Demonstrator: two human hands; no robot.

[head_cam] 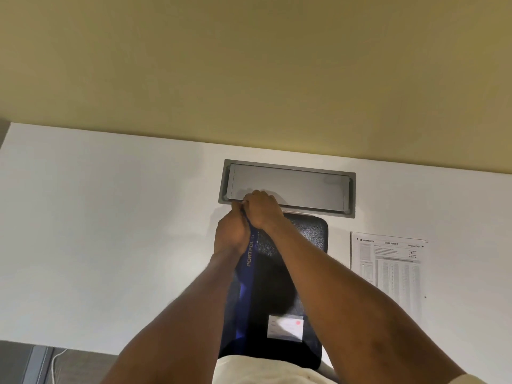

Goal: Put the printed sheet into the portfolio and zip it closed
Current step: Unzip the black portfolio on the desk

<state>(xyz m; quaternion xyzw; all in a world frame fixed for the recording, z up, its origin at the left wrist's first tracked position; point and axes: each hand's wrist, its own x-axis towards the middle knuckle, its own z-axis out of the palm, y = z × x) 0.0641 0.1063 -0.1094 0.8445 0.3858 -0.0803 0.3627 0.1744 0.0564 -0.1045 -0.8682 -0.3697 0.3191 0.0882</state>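
A white bench (110,231) runs along a bare yellow wall (249,65), a grey metal hatch (291,187) set into its far edge. The dark portfolio (291,245) lies lengthwise before the person, both hands meeting at its far left corner, probably to work the zip open. The left hand (231,235) has its grip closed on the blue edge strip, steadying it; the right hand (261,207) pinches something small there, likely the zip pull, though it is hidden. The printed sheet (388,270) waits flat on the bench, just right of the portfolio.
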